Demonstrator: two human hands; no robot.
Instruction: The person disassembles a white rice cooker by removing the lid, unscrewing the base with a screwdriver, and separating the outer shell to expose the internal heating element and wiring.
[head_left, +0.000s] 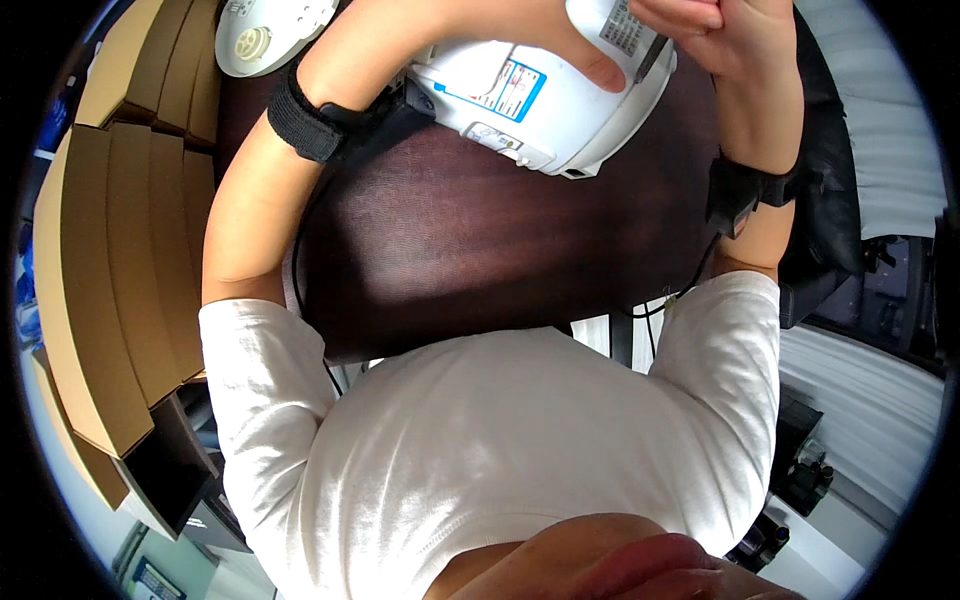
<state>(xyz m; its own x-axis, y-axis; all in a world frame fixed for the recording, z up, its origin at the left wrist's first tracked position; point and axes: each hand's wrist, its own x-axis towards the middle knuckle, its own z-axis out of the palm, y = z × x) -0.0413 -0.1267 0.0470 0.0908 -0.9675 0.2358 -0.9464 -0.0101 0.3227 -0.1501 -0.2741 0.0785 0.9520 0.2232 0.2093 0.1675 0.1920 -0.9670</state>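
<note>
A white, rounded appliance (590,130), which looks like a rice cooker, lies tipped on the table at the top of the view. It bears a blue-edged label and a small panel. My left hand (510,22) grips it from above, thumb stretched across its side; the other fingers are cut off by the upper edge. Over the appliance, my right hand (735,35) has its fingers curled round a thin dark-shafted tool (652,58), like a screwdriver. The tool's handle is hidden. Beside its shaft is a white part (605,25) with a grey label.
A dark brown table (480,230) lies under the work. A white lid-like piece (290,35) with a round fitting sits at the far left. Open cardboard boxes (120,280) stand along the left. A black chair (825,180) is at the right. Cables run from my wrist straps.
</note>
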